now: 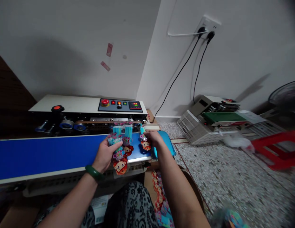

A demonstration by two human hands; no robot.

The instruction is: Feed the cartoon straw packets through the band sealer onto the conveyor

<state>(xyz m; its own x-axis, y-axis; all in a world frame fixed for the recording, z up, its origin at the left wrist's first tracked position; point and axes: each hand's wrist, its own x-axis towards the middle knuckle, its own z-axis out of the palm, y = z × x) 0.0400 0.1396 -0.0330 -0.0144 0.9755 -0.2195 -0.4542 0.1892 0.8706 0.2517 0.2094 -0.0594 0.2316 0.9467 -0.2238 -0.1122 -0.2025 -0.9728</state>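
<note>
My left hand (106,153) is closed on a bunch of clear packets (120,166), its thumb pressed over the front one. Each shows turquoise sticks and a red-haired cartoon figure; I cannot tell exactly what the sticks are. One packet (127,133) of the same kind stands at the sealing band, beside the bunch. My right hand (153,137) grips a further packet (146,144) by its side, over the right end of the blue conveyor belt (54,148). Behind both hands runs the band sealer (76,104), its display lit.
Below my right forearm a box (149,182) holds many similar packets. A turquoise pad (165,142) adjoins the belt's right end. On the floor to the right are a white crate (195,129), a second sealer with a green belt (226,117) and a red stool (264,144). Cords (178,74) hang from the wall socket.
</note>
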